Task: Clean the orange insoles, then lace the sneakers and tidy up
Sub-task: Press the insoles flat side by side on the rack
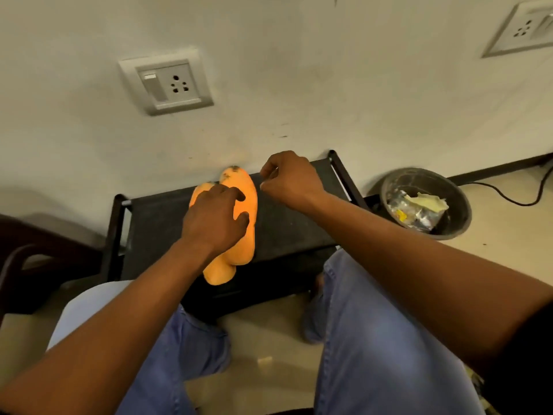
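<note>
Two orange insoles (248,193) lie overlapped on the top of a low black rack (287,223), toes toward the wall, with dark dirt spots at the toe ends. My left hand (215,218) rests on top of them, fingers spread and pressing down. My right hand (288,178) hovers just right of the insoles' toes, fingers curled with thumb and forefinger pinched together; whether a tiny bit of dirt sits between them is too small to tell. No sneakers or laces are in view.
A round grey bin (426,202) with paper and wrappers stands on the floor right of the rack. A black cable (508,199) runs along the floor behind it. Wall sockets (166,82) sit above. A dark chair arm (18,265) is at the left. My knees in jeans fill the foreground.
</note>
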